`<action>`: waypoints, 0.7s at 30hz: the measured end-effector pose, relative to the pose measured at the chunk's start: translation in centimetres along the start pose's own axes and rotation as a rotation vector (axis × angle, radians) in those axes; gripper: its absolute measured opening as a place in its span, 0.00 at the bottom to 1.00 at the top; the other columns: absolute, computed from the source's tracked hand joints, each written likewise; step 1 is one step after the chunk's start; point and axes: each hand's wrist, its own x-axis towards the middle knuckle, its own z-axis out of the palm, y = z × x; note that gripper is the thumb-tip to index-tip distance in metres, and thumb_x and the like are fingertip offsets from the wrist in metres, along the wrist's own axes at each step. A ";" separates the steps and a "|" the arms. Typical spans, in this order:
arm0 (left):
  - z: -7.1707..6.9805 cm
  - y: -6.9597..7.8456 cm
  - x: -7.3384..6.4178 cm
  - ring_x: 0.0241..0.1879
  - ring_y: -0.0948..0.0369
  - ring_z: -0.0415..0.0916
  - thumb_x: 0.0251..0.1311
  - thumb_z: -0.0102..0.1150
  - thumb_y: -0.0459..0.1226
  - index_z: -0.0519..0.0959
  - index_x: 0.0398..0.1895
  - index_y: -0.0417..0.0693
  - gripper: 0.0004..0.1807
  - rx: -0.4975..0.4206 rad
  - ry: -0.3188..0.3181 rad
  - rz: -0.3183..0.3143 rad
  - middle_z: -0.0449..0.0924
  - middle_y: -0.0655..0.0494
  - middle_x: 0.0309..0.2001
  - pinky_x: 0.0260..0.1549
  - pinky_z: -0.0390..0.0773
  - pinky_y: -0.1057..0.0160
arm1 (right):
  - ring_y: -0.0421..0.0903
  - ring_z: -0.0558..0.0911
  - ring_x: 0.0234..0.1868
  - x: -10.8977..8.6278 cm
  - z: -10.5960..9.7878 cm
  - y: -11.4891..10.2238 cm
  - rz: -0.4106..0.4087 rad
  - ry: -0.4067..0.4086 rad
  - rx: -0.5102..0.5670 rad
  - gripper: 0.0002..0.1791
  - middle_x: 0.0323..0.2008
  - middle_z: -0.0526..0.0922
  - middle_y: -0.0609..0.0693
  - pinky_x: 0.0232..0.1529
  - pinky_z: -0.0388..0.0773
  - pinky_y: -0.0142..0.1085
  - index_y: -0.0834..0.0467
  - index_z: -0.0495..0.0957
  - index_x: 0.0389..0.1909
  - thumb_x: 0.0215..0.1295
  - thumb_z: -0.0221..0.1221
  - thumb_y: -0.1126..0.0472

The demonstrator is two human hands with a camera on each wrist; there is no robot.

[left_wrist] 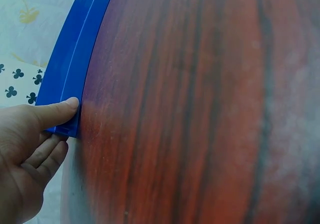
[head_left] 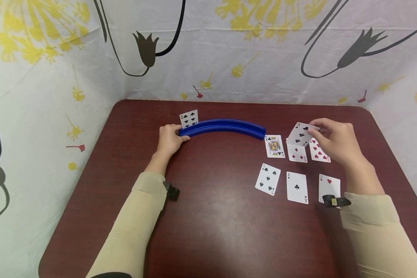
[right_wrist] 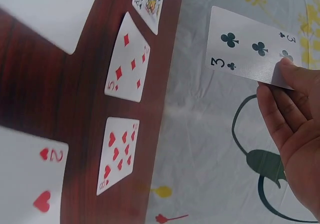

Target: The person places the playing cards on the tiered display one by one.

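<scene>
A curved blue card holder (head_left: 226, 125) stands towards the back of the table. My left hand (head_left: 169, 139) grips its left end, the thumb (left_wrist: 62, 113) lying along the near face and the other fingers beneath and behind. One clubs card (head_left: 189, 117) is upright in the holder beside that hand, its lower part hidden. In my right hand (head_left: 338, 139) a three of clubs (right_wrist: 250, 49) is pinched by one end, raised over the card row. It overlaps the five of diamonds (head_left: 297, 153) in the head view. The eight of hearts (right_wrist: 117, 154) lies under that hand, face up.
A king of clubs (head_left: 274, 146) lies by the holder's right end. Nearer me are a five of spades (head_left: 268, 179), an ace of clubs (head_left: 297, 188) and a two of hearts (head_left: 329, 184), partly behind the right wrist strap. A printed cloth (head_left: 208, 46) hangs behind the dark table (head_left: 222, 220).
</scene>
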 end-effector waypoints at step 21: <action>0.0 0.1 0.0 0.52 0.49 0.82 0.57 0.75 0.38 0.81 0.60 0.36 0.28 -0.006 -0.004 -0.009 0.81 0.38 0.58 0.54 0.81 0.52 | 0.07 0.68 0.33 1.3 2.1 -1.4 -0.060 -0.016 0.026 0.06 0.29 0.87 0.60 0.35 0.67 0.10 0.68 0.84 0.39 0.61 0.67 0.74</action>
